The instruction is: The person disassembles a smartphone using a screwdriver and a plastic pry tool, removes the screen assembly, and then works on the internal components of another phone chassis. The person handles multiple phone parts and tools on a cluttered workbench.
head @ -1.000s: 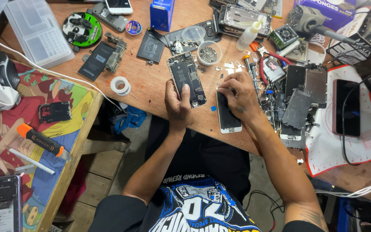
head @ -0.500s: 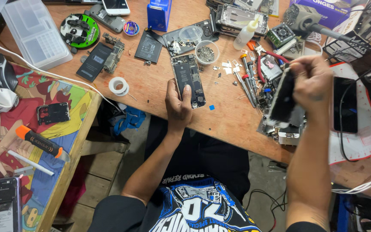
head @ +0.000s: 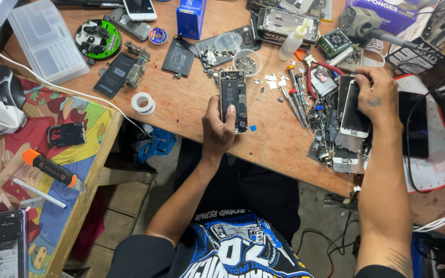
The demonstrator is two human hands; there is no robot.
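Note:
My left hand (head: 218, 126) grips the lower end of an opened phone body (head: 233, 98), which lies face-up on the wooden workbench (head: 279, 139) with its black battery and circuit parts showing. My right hand (head: 378, 95) holds a detached phone screen panel (head: 354, 110) over a heap of phone parts (head: 330, 139) at the right of the bench. The panel's pale back faces up. A small blue piece (head: 253, 128) lies just right of the opened phone.
Screwdrivers (head: 295, 95), red pliers (head: 316, 69), a dish of screws (head: 246, 62), a squeeze bottle (head: 292, 41), a tape roll (head: 143, 102) and loose batteries (head: 178, 56) crowd the bench. A clear plastic organiser (head: 47, 44) sits far left. A lower side table (head: 52, 149) holds an orange-tipped tool (head: 52, 169).
My right hand lifted the screen panel from beside the opened phone, carried it right and lowered it over the parts heap. My left hand stayed on the opened phone.

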